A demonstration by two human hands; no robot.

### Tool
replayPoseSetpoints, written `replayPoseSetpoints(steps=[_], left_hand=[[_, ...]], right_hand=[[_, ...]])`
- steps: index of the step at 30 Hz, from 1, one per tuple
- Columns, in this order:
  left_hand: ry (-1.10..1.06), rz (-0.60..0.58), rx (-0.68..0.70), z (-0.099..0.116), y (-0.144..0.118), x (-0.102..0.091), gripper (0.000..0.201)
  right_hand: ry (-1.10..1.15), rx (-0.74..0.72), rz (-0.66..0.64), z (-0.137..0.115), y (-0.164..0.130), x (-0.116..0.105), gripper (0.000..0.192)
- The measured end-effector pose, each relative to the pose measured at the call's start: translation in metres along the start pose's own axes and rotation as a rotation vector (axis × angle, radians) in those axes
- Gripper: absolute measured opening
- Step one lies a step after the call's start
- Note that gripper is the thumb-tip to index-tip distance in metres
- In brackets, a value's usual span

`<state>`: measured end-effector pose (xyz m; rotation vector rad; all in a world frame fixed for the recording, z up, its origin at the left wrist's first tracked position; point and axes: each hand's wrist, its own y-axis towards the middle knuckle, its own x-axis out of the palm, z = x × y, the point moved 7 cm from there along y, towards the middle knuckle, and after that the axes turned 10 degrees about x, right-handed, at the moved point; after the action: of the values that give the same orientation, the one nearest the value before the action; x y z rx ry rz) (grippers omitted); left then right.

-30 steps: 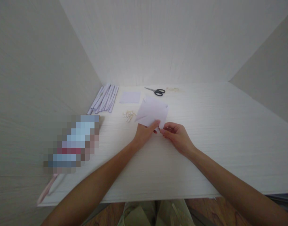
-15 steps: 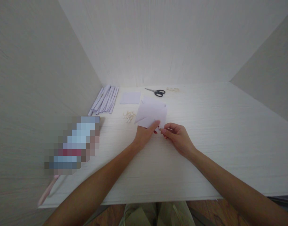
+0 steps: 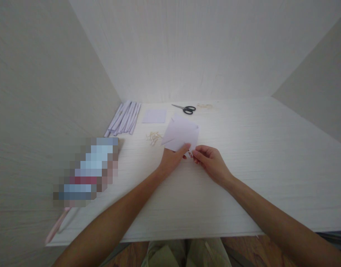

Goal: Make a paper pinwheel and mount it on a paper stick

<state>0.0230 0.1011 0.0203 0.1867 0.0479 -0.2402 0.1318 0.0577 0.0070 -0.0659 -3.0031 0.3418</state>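
Paper (image 3: 180, 134): lying on the table (image 3: 242, 178), near corner lifted
Left hand (image 3: 172, 158): pinching that corner
Right hand (image 3: 210, 160): fingers closing on something tiny beside it, cannot tell what
Risk: thin corner is maybe creasing or slipping under uneven pinching

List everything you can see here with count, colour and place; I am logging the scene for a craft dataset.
folded pale lilac paper sheet: one, pale lilac, mid-table, near corner pinched by both hands
flat pale lilac paper square: one, far side, left of the scissors
rolled pale lilac paper tubes: a bundle, count unclear, far left by the wall
black-handled metal scissors: one, far middle, lying flat
small tan sticks: a loose pile, left of the folded sheet
second tan pile: faint, right of the scissors
blurred multicoloured patch: one, left edge
white wood-grain table: one, between pale walls
left hand: one, fingers on the sheet's corner
right hand: one, pinching beside it
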Motion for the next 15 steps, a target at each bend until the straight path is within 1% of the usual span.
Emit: replayPoseSetpoints(steps=[7, 10, 15], left_hand=[[0.006, -0.014, 0.002, 0.0004, 0.0002, 0.0014, 0.014], [0.0, -0.001, 0.003, -0.0007, 0.0004, 0.0009, 0.014], [-0.008, -0.017, 0.012, -0.0028, 0.001, 0.0016, 0.017]], right_hand=[[-0.142, -0.005, 0.044, -0.0008, -0.0008, -0.0019, 0.017], [-0.169, -0.021, 0.05, -0.0028, -0.0016, -0.0016, 0.019], [-0.179, -0.024, 0.049, -0.0046, -0.0019, -0.0009, 0.019]])
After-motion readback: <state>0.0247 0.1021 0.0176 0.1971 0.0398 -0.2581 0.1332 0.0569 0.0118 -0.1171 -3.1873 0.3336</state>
